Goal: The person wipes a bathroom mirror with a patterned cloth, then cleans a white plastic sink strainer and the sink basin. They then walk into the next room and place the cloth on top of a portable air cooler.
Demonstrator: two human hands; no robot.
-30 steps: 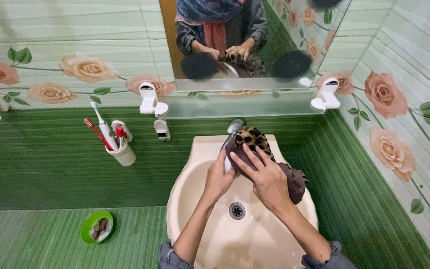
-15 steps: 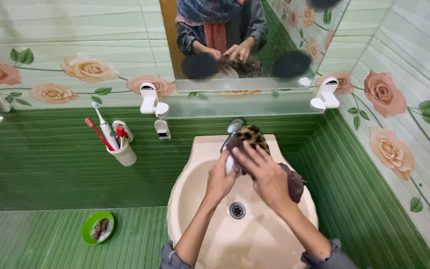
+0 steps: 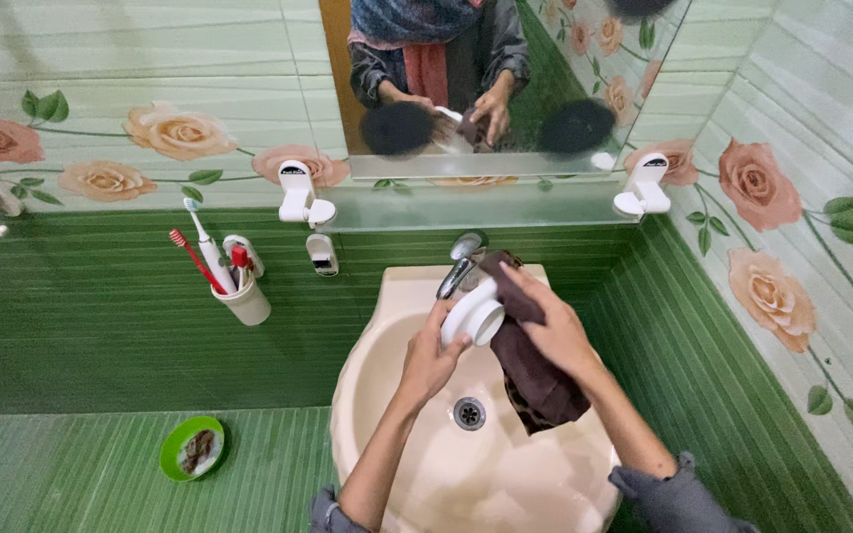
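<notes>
Grey sleeves pushed up to elbows, bare forearms, no jewellery

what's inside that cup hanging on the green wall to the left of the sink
The cream cup holds a red toothbrush, a white electric toothbrush and a red-capped tube, all sticking out the top. Their lower ends and the cup's bottom are hidden by its wall.

This is a home bathroom. A cream washbasin (image 3: 387, 395) with a metal tap (image 3: 461, 259) stands under a wall mirror (image 3: 505, 79). The walls carry green and rose-patterned tiles (image 3: 101, 306). A cup with toothbrushes (image 3: 239, 296) hangs nearby, and a green dish (image 3: 193, 448) holds probably soap.
</notes>
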